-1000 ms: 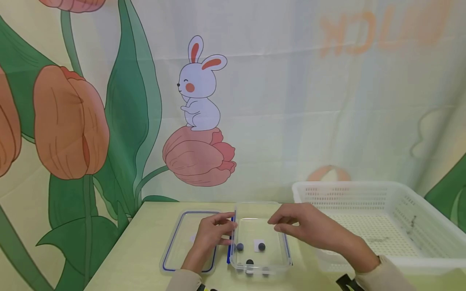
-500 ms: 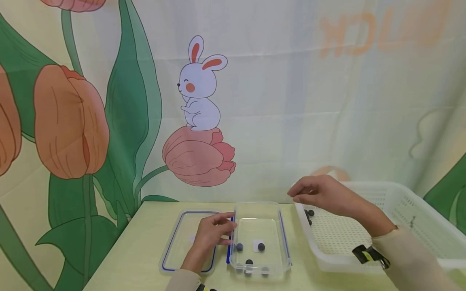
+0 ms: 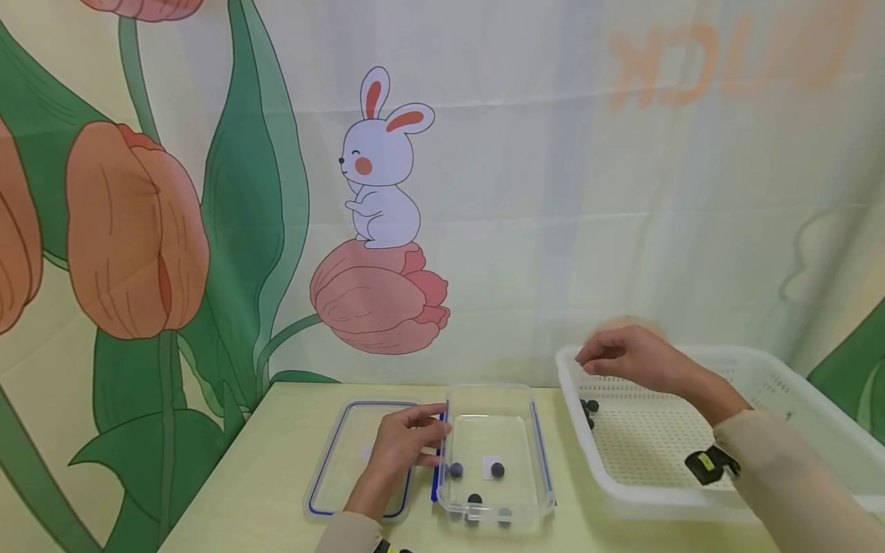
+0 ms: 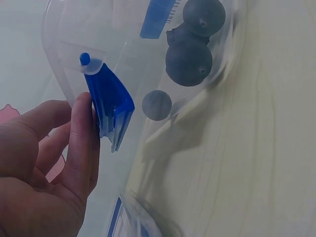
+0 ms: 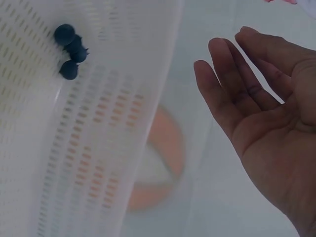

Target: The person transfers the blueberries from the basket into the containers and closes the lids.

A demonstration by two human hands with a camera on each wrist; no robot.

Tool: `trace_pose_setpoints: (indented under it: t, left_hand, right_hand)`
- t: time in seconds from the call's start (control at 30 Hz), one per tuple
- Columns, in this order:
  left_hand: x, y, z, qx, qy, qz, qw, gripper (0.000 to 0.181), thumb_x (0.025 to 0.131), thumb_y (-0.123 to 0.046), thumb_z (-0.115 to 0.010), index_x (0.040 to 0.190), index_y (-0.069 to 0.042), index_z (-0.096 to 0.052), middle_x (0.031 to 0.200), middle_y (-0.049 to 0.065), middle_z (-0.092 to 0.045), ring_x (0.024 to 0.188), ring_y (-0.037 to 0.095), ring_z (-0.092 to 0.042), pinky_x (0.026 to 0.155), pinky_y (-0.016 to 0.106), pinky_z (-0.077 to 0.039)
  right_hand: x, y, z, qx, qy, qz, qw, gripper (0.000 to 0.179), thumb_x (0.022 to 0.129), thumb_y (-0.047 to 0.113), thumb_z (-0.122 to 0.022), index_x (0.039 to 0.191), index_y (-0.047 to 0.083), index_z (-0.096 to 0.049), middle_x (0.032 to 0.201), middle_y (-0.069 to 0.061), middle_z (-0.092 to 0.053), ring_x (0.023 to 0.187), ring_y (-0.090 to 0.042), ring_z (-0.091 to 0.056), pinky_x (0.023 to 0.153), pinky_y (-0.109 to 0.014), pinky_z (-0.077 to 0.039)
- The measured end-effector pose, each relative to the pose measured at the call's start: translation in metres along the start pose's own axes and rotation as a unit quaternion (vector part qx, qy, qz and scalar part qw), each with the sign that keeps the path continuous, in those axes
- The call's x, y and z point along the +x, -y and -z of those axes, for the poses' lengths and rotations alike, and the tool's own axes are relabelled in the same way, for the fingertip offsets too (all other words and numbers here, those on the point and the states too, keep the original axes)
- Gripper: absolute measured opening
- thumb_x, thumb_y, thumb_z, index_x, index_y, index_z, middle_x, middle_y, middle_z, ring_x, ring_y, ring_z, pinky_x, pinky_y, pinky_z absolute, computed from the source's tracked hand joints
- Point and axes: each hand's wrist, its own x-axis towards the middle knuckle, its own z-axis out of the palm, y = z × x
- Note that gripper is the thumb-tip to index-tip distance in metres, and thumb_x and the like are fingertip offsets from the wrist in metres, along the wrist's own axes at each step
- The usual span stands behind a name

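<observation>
Left grip (image 3: 408, 445): fingers fairly straight, touching the left wall of the clear container (image 3: 491, 434) by its blue latch (image 4: 112, 106). Not clamped; probably bracing it. Dark balls (image 3: 498, 469) sit inside the container, right of that grip. Lid (image 3: 346, 461) is off, flat on the surface (image 3: 242, 491), partly under and left of the same grip, presumably parked there so the top is free to reach into.

Right grip (image 3: 639, 359): fingers and thumb apart, loosely bent, nothing held. White basket (image 3: 643, 438) below and right of it, more dark balls (image 5: 64, 34) bunched at the basket's side wall. Can't tell if fingertips are inside the rim.
</observation>
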Motion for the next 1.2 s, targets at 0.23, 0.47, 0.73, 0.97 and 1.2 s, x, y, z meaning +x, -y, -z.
trace_pose_setpoints:
  t: [0.23, 0.47, 0.73, 0.97, 1.2]
  left_hand:
    - [0.0, 0.0, 0.001, -0.005, 0.006, -0.003, 1.0, 0.04, 0.095, -0.011, -0.081, 0.134, -0.006, -0.074, 0.104, 0.01, -0.067, 0.081, 0.018, -0.072, 0.066, 0.032, -0.065]
    - [0.0, -0.001, 0.0, 0.003, -0.001, -0.001, 1.0, 0.039, 0.095, -0.011, -0.081, 0.133, -0.008, -0.075, 0.104, 0.01, -0.067, 0.081, 0.018, -0.071, 0.065, 0.032, -0.065]
    - [0.0, -0.001, -0.001, 0.002, -0.005, 0.001, 1.0, 0.039, 0.095, -0.012, -0.082, 0.133, -0.009, -0.075, 0.105, 0.01, -0.066, 0.082, 0.017, -0.071, 0.065, 0.032, -0.065]
    - [0.001, 0.0, -0.001, 0.004, -0.004, 0.007, 1.0, 0.04, 0.095, -0.013, -0.082, 0.134, -0.01, -0.075, 0.105, 0.01, -0.066, 0.082, 0.018, -0.072, 0.066, 0.032, -0.065]
    - [0.002, 0.001, -0.001, 0.0, -0.003, 0.013, 0.9999, 0.039, 0.095, -0.012, -0.081, 0.134, -0.009, -0.075, 0.106, 0.011, -0.067, 0.083, 0.02, -0.072, 0.066, 0.032, -0.065]
  right_hand:
    - [0.001, -0.024, -0.006, 0.054, 0.032, -0.056, 0.9964, 0.019, 0.103, 0.011, -0.071, 0.117, 0.001, -0.076, 0.109, -0.005, -0.075, 0.099, -0.027, -0.072, 0.083, -0.035, -0.062]
    - [-0.001, -0.05, -0.014, 0.087, 0.064, -0.074, 0.9913, 0.019, 0.101, 0.009, -0.071, 0.115, -0.005, -0.074, 0.108, -0.009, -0.076, 0.096, -0.022, -0.071, 0.08, -0.035, -0.062]
    - [-0.001, -0.076, -0.029, 0.107, 0.119, -0.08, 0.9839, 0.016, 0.098, 0.003, -0.073, 0.111, -0.006, -0.074, 0.102, -0.014, -0.074, 0.081, -0.02, -0.059, 0.069, -0.033, -0.054]
    - [-0.001, -0.085, -0.039, 0.104, 0.142, -0.067, 0.982, 0.014, 0.096, -0.001, -0.071, 0.108, -0.005, -0.076, 0.094, -0.011, -0.074, 0.072, -0.019, -0.055, 0.062, -0.03, -0.048]
    - [0.002, -0.089, -0.045, 0.096, 0.168, -0.068, 0.9787, 0.018, 0.095, -0.002, -0.07, 0.111, -0.001, -0.078, 0.094, -0.011, -0.074, 0.068, -0.016, -0.052, 0.058, -0.026, -0.045]
